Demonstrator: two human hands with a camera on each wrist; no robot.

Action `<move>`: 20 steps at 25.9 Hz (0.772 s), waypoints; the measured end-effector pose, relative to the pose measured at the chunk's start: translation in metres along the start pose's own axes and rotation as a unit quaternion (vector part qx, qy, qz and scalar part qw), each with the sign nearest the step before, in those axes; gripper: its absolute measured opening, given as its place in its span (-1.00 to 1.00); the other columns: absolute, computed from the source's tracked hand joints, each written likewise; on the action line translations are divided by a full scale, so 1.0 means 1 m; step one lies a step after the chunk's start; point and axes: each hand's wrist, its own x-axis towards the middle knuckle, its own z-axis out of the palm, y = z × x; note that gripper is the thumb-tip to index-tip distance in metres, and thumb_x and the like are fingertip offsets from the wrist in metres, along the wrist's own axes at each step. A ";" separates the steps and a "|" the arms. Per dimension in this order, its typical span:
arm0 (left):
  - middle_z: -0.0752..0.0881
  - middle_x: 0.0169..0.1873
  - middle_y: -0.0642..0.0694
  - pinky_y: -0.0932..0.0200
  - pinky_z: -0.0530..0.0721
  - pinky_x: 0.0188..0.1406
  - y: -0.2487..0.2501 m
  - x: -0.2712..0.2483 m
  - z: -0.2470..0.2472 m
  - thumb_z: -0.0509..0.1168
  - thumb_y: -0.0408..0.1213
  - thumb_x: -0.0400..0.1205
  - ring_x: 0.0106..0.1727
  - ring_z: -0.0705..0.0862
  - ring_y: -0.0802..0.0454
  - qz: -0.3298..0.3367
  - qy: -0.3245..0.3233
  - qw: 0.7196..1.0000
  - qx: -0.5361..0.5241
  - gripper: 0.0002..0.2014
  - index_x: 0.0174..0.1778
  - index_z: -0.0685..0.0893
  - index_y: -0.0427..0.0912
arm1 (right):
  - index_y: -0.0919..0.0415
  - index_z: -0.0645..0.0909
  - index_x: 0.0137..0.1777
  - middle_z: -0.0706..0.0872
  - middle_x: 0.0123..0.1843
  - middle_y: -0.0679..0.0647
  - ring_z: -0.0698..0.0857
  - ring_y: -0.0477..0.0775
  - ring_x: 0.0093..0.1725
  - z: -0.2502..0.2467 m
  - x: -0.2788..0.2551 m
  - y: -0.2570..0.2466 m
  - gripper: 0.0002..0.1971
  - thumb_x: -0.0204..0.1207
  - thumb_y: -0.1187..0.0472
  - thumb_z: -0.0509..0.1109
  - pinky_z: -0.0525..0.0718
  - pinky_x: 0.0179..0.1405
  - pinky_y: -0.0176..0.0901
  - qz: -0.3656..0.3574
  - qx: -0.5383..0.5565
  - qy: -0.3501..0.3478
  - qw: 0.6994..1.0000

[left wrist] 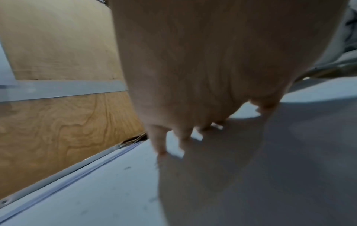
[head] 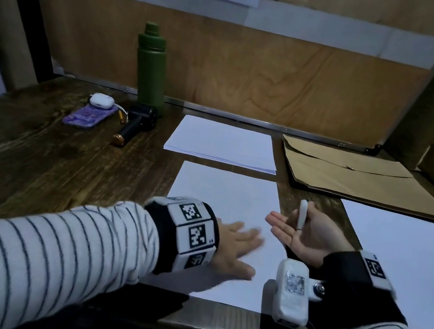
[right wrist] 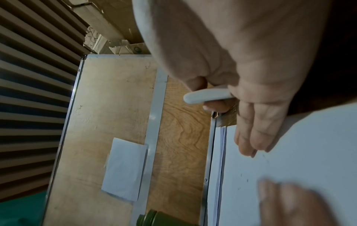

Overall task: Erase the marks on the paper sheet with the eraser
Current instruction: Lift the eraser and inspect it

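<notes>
A white paper sheet (head: 222,194) lies on the dark wooden desk in front of me. My left hand (head: 239,243) lies flat on its lower part with straight, spread fingers and looks motion-blurred; the left wrist view shows the fingertips (left wrist: 162,148) touching the sheet (left wrist: 96,191). My right hand (head: 294,231) hovers palm-up over the sheet's right edge. It pinches a slim white eraser (head: 302,214) at the thumb, with the other fingers straight. In the right wrist view the eraser (right wrist: 204,96) sticks out past the thumb. Tiny dark specks (right wrist: 247,180) dot the sheet.
A paper stack (head: 222,143) lies behind the sheet, a brown envelope (head: 359,175) at the back right and another white sheet (head: 411,256) at the right. At the back left stand a green bottle (head: 151,68), a purple phone (head: 88,115), an earbud case (head: 101,100) and a black device (head: 136,124).
</notes>
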 end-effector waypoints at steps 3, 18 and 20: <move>0.13 0.66 -0.16 -0.13 0.18 0.55 -0.021 -0.005 -0.008 0.06 0.31 0.60 0.63 0.18 -0.18 -0.195 0.009 0.981 -0.001 -0.15 0.66 0.08 -0.20 | 0.22 0.36 -0.36 0.58 0.34 0.38 0.59 0.27 0.36 -0.003 -0.001 0.002 -0.47 0.70 -0.13 -0.07 0.55 0.22 0.01 0.004 0.003 -0.001 1.000; -0.16 0.68 -0.16 -0.17 -0.03 0.60 0.002 0.006 -0.018 -0.05 0.30 0.65 0.68 -0.08 -0.19 -0.198 -0.021 0.980 0.026 -0.15 0.68 -0.14 -0.20 | 0.29 0.43 -0.15 0.56 0.39 0.40 0.61 0.29 0.33 0.021 0.026 -0.016 -0.51 0.69 -0.13 -0.05 0.50 0.25 -0.03 -0.026 -0.131 -0.007 0.991; -0.24 0.68 -0.03 -0.21 -0.08 0.61 0.009 0.012 -0.027 -0.16 0.18 0.71 0.69 -0.15 -0.12 -0.035 -0.003 0.998 0.049 -0.32 0.68 -0.16 -0.06 | 0.23 0.34 -0.29 0.55 0.40 0.39 0.57 0.28 0.40 0.017 0.028 -0.018 -0.49 0.69 -0.15 -0.09 0.48 0.27 -0.03 -0.017 -0.113 -0.016 0.993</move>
